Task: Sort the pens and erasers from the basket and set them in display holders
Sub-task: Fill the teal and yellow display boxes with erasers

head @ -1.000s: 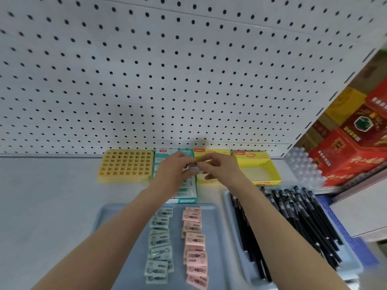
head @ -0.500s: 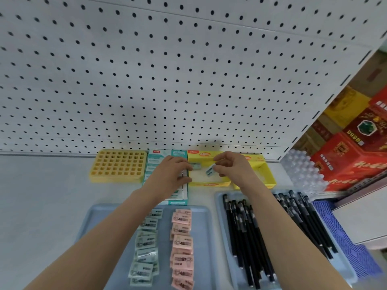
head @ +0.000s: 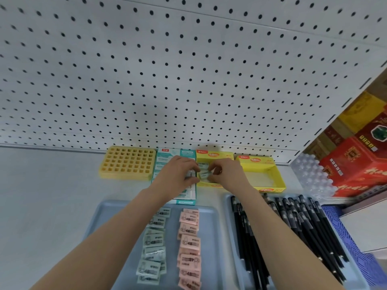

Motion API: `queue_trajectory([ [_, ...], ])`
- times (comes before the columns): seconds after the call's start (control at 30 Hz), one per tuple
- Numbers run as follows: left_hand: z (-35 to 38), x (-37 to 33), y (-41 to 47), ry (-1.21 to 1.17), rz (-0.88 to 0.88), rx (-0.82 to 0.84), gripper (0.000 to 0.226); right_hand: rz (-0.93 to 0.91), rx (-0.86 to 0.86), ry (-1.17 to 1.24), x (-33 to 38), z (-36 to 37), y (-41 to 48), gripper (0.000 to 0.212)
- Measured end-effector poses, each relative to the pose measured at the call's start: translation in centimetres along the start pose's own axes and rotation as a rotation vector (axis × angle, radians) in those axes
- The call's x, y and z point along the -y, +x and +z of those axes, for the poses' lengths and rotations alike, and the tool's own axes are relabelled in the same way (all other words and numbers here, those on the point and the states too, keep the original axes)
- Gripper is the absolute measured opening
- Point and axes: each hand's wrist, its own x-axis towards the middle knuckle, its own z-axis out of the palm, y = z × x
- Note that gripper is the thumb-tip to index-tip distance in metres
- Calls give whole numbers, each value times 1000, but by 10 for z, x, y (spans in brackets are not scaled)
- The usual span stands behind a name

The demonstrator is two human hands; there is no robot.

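Observation:
Both hands meet over the left yellow display box (head: 215,154) at the back of the shelf. My right hand (head: 228,174) pinches a pale green eraser (head: 203,175) inside that box. My left hand (head: 176,176) has its fingertips curled on another green eraser (head: 202,164) just behind it. On the near blue-grey tray (head: 104,222) lie a column of green erasers (head: 154,245) and a column of pink erasers (head: 189,243). Several black pens (head: 293,227) fill a second tray on the right.
A yellow grid pen holder (head: 127,162) stands at the back left, a teal eraser box (head: 167,154) beside it under my left hand. A second yellow box (head: 261,174) sits right of the first. Red cartons (head: 356,164) and a clear plastic holder (head: 307,174) are at right.
Both hands, each with a green eraser, have dropped forward into the left yellow box and come together. The view has shifted a little to the right.

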Motion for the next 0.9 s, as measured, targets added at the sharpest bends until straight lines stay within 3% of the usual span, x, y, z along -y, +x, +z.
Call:
queue_trajectory([
  [0.27,-11,-2,-6,-11,11,52,31,-18,-45,69,8,-2,-11,20],
  [0.47,-45,3,-51,-114,-67,-106,18,-116,-164,155,17,-19,-52,11],
  [0.73,-50,-9,-146,-224,-281,-92,5,-377,38,123,70,20,-106,10],
  [0.9,-47,-14,-174,-256,-355,-21,15,-455,118,-70,96,40,-104,19],
])
